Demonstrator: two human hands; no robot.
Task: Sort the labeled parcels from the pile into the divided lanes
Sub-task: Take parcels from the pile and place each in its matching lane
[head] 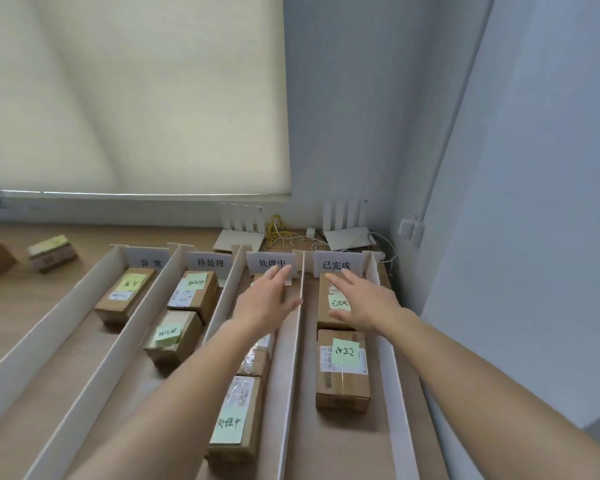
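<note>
Both hands are stretched forward with fingers spread flat, and neither grip holds anything. The left hand hovers over the far end of the third lane, near its white sign; whether it touches the parcel below cannot be told. The right hand hangs flat above the far parcel in the fourth lane, partly covering its green sticky note, and contact there is also unclear. A thin white divider stands between the two hands. Just nearer in the fourth lane sits a second parcel with a green note. The third lane holds a near parcel, with at least one more behind it under the left forearm. The second lane holds two boxes, and the first lane holds one box, all with notes on top. Far to the left, outside the lanes, two parcels lie on the wooden bench. Judging by this, the sorting looks largely done, with those two parcels left to place. Two white routers and loose cables sit behind the signs.
</note>
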